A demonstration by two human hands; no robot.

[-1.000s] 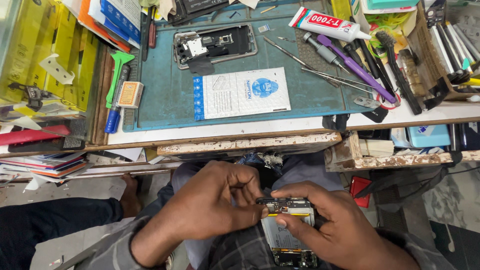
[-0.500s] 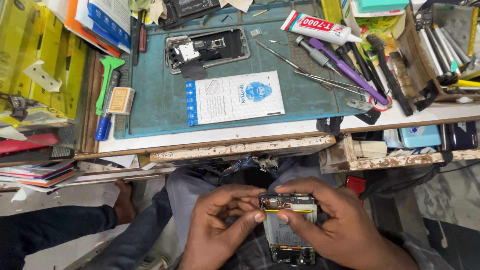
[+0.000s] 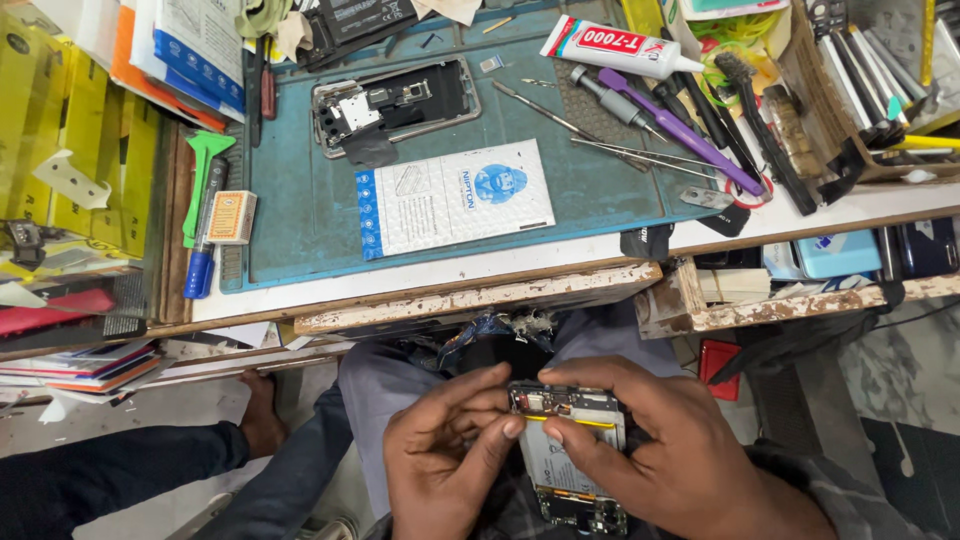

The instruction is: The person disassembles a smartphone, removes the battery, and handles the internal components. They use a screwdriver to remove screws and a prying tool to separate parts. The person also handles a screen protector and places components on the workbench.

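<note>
Over my lap I hold an opened phone (image 3: 572, 450), its back off, battery and circuit board showing. My left hand (image 3: 440, 460) grips its left side, with thumb and forefinger pinching at the top edge of the board. My right hand (image 3: 660, 450) wraps the phone's right side, its forefinger lying across the yellow strip above the battery. Both hands touch the phone below the bench edge.
A blue work mat (image 3: 300, 200) on the bench carries a phone frame (image 3: 395, 105), a white and blue packet (image 3: 455, 197), tweezers (image 3: 640, 152), a purple tool (image 3: 670, 125) and a glue tube (image 3: 610, 45). Another person's arm (image 3: 130, 465) lies lower left.
The view has tilted so the bench sits higher and the phone is closer. My left fingers have shifted onto the top edge of the board; both hands keep their hold.
</note>
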